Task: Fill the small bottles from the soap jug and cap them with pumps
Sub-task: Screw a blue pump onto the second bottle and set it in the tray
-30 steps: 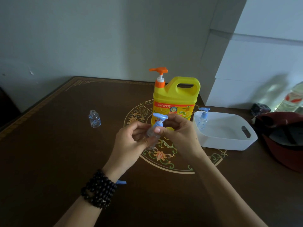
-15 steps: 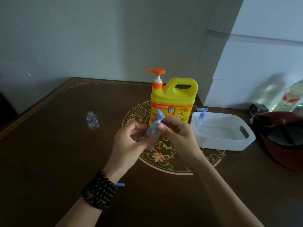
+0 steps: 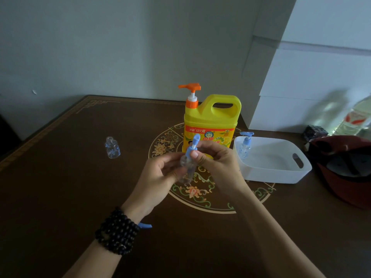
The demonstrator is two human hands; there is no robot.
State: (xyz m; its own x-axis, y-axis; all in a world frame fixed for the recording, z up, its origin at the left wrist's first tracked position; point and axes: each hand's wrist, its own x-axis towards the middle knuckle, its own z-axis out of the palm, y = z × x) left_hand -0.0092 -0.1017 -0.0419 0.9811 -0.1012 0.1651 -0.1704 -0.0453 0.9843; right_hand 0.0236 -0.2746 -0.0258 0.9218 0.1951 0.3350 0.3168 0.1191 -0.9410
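Observation:
My left hand [image 3: 160,177] holds a small clear bottle [image 3: 185,167] above the table's middle. My right hand [image 3: 216,163] pinches the collar of the blue pump [image 3: 192,147] that sits on this bottle's neck. Right behind my hands stands the yellow soap jug [image 3: 210,123] with its orange pump [image 3: 190,91]. An uncapped small clear bottle [image 3: 112,147] stands on the table at the left. A small bottle with a blue pump [image 3: 246,145] stands in the white tray [image 3: 277,175] at the right.
A loose blue pump part [image 3: 145,225] lies on the dark wooden table [image 3: 60,197] by my left wrist. A dark red helmet [image 3: 345,169] sits at the right edge. White boxes [image 3: 313,77] and a clear plastic bottle [image 3: 357,119] stand behind the tray.
The blue pump's head has turned from pointing sideways to pointing up and away as my right hand's fingers twist it. My left hand has kept the bottle in place.

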